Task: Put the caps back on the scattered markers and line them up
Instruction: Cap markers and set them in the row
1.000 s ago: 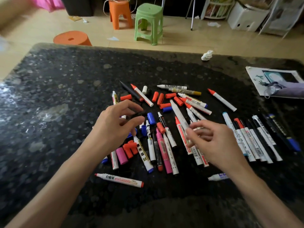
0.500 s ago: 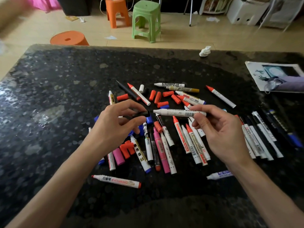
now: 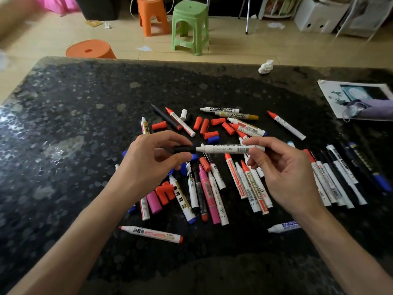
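Dark speckled desk (image 3: 85, 124) spreads under everything, with an orange stool (image 3: 153, 9) and a green stool (image 3: 189, 9) on the tan floor beyond. The left grip (image 3: 146, 167) is clamped by thumb and fingertips on a black cap (image 3: 184, 149), held above the loose pile of markers (image 3: 208, 188) and red caps (image 3: 204, 125). The cap's mouth meets the tip of a white whiteboard marker (image 3: 225, 149), level in the air. The right grip (image 3: 285, 173) is clamped on that marker's rear end. Further right, a row of markers (image 3: 340, 179) lies side by side, and a printed sheet (image 3: 331, 92) sits near the far edge.
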Available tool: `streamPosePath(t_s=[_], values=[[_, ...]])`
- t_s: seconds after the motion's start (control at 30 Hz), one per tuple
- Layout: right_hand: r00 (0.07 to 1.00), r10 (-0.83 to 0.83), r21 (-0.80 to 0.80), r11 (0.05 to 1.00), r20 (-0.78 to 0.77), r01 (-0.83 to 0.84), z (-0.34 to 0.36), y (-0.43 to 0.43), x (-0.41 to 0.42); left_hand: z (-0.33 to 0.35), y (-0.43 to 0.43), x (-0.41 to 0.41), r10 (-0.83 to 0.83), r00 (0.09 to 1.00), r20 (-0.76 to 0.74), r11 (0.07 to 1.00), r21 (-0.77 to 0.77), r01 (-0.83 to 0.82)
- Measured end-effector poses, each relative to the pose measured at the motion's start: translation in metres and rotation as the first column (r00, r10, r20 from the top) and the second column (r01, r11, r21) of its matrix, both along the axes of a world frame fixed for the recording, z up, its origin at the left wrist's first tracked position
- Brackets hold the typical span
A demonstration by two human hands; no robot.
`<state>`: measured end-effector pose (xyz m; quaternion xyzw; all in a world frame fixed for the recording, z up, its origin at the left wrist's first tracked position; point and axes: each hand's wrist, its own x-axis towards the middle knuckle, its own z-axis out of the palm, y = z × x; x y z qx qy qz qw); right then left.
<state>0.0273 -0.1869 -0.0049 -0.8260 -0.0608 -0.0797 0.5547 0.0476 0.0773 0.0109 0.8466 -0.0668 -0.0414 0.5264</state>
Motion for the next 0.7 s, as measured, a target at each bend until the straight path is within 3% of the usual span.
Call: streamPosePath(t_s=[0.3,0.7], values=[[0.990,0.127,0.065,0.990,-0.063,-0.123,0.000,0.002,-0.002,0.003,-0.006,-0.005,0.004,0.996,0.093,1.000,-0.014,-0.003],[0.997,0.065,0.058,0.996,-0.031,-0.063,-0.004,0.001,-0.007,-0.010,-0.018,-0.009,0.009,0.978,0.208,1.000,0.010,-0.012]])
